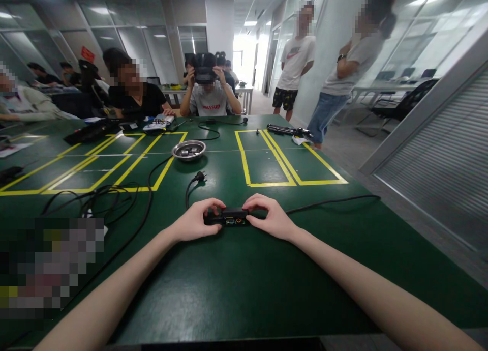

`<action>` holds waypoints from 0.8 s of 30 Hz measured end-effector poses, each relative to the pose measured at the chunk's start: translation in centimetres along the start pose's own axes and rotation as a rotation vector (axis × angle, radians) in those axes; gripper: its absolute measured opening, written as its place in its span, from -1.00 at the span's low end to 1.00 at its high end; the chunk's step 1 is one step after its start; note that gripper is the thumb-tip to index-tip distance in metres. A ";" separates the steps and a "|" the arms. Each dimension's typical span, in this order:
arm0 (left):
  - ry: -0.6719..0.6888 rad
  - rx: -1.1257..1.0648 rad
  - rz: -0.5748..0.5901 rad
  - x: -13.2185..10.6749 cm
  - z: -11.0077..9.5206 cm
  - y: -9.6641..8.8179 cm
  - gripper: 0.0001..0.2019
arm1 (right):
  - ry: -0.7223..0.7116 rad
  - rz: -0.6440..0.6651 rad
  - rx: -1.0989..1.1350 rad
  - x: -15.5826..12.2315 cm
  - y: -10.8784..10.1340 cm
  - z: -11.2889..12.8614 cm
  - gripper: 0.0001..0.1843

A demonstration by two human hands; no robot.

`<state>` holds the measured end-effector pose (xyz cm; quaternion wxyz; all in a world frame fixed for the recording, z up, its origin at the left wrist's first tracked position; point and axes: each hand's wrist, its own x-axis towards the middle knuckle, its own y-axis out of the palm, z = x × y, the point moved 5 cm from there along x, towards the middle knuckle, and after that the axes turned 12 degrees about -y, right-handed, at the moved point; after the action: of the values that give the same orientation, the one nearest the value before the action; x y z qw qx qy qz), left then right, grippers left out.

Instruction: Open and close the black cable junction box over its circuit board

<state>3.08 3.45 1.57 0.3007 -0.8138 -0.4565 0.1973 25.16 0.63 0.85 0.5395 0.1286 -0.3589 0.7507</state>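
A small black device (230,217) with ports on its near face lies on the green table (229,280), a black cable running off to its right. My left hand (197,221) grips its left end with curled fingers. My right hand (269,219) grips its right end the same way. Both forearms reach in from the near edge.
A metal bowl (188,149) with small parts sits further back, a loose black plug (199,177) in front of it. Tangled black cables (95,198) lie at the left. Yellow tape rectangles (267,160) mark the table. Seated people face me across it; two stand at right.
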 end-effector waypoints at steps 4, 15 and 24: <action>0.044 0.108 -0.075 -0.2 -0.2 0.4 -0.64 | -0.115 0.084 -0.119 -0.1 0.0 0.5 -0.84; 0.066 0.166 -0.135 0.2 -0.3 0.9 -0.75 | -0.153 0.234 -0.234 -0.4 0.7 0.3 -0.49; 0.212 0.424 -0.154 0.3 -1.6 2.4 -0.73 | -0.143 0.214 -0.412 -0.1 1.7 -0.8 -0.65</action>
<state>5.69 2.27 1.19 0.5250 -0.7115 -0.4315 0.1788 23.83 0.80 -0.43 0.4451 0.0298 -0.5530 0.7037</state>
